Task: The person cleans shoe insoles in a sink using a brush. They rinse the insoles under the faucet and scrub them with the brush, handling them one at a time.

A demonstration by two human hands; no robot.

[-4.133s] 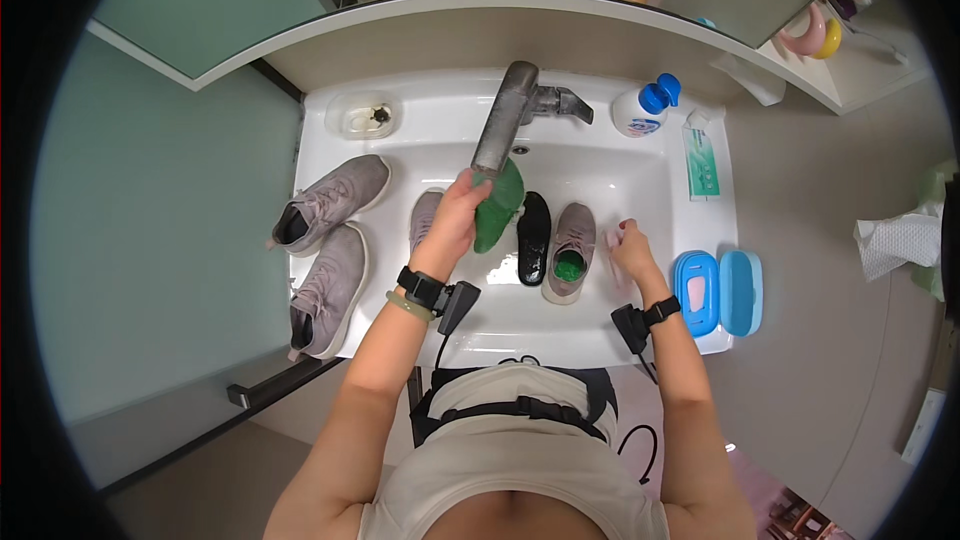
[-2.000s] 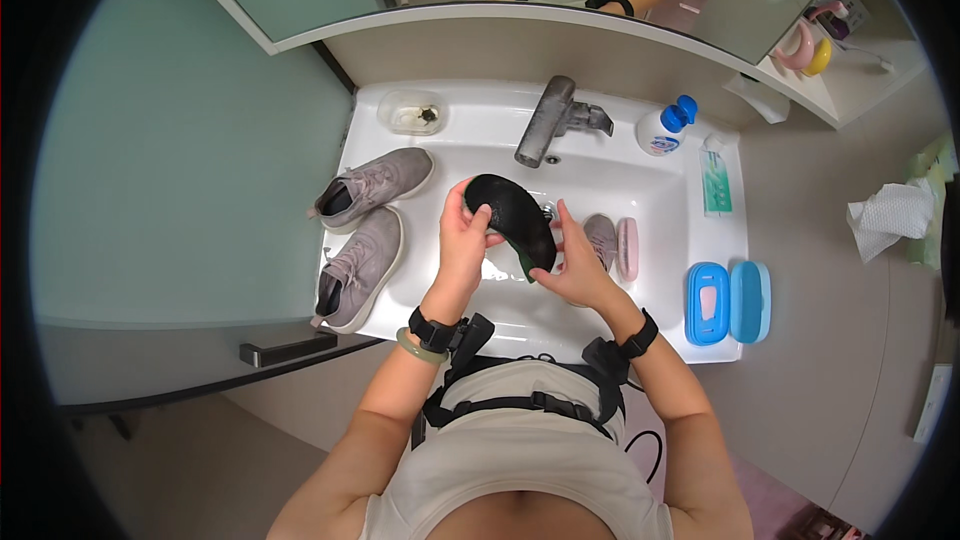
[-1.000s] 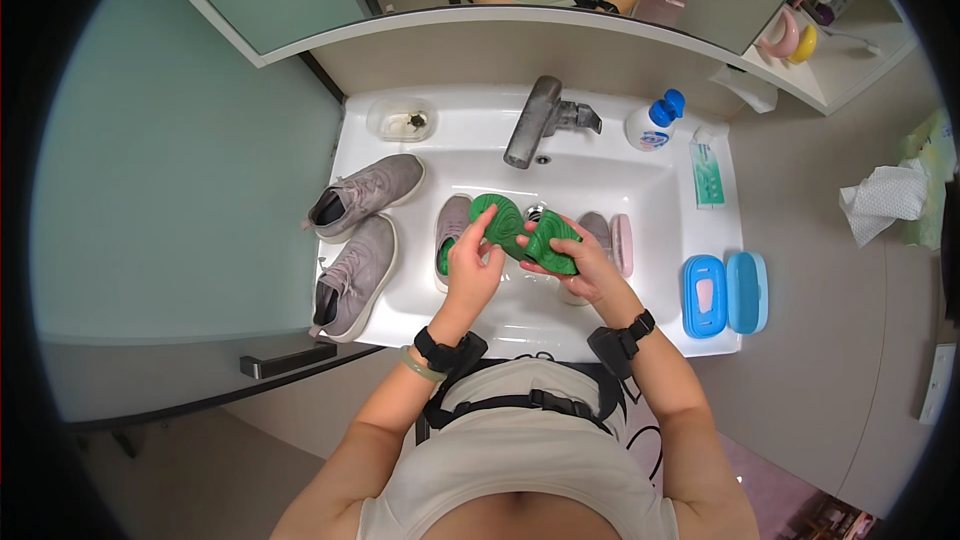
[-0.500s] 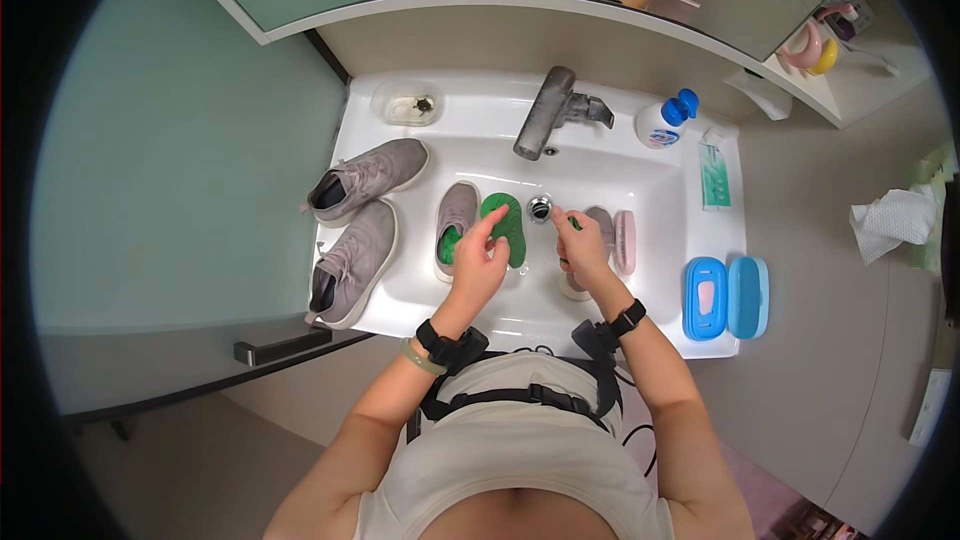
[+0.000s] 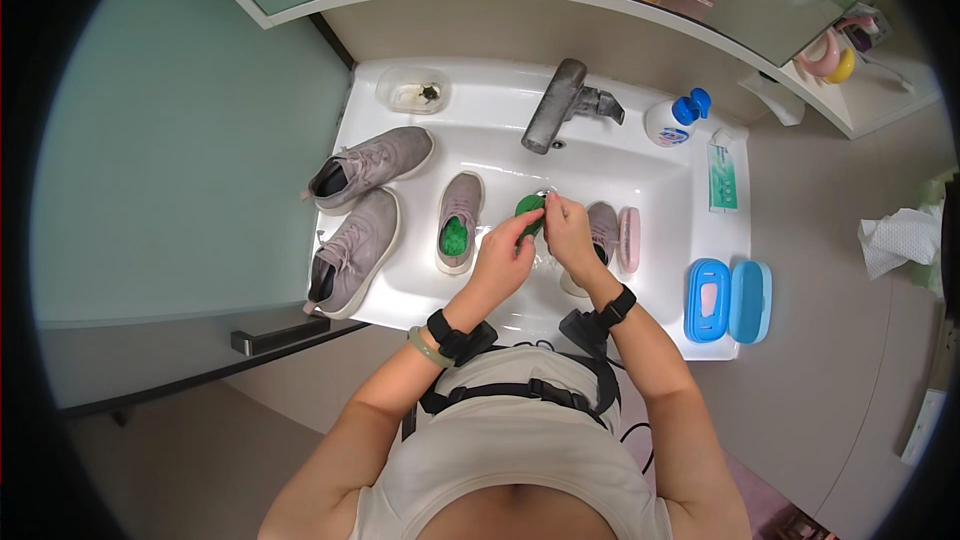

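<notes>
Over the basin my left hand (image 5: 503,258) and my right hand (image 5: 568,236) come together around a green insole (image 5: 529,205). Fingers of both hands grip it; much of it is hidden behind them. Left of my hands a small mauve shoe (image 5: 462,202) stands in the basin, a green lining or insole (image 5: 454,236) showing in its opening. A matching shoe (image 5: 602,223) lies to the right, partly covered by my right hand. Against that shoe's right side is a pink brush (image 5: 628,240).
Two larger mauve sneakers (image 5: 355,255) rest on the left rim of the white sink (image 5: 660,175). A grey faucet (image 5: 560,105), a clear dish (image 5: 410,92), a pump bottle (image 5: 672,122), a green-white tube (image 5: 722,178) and an open blue soap box (image 5: 708,298) surround the basin.
My hands have come together, the right moving left. The green insole, earlier seen flat beside my left hand, is now turned and mostly covered by my fingers. The view has shifted slightly.
</notes>
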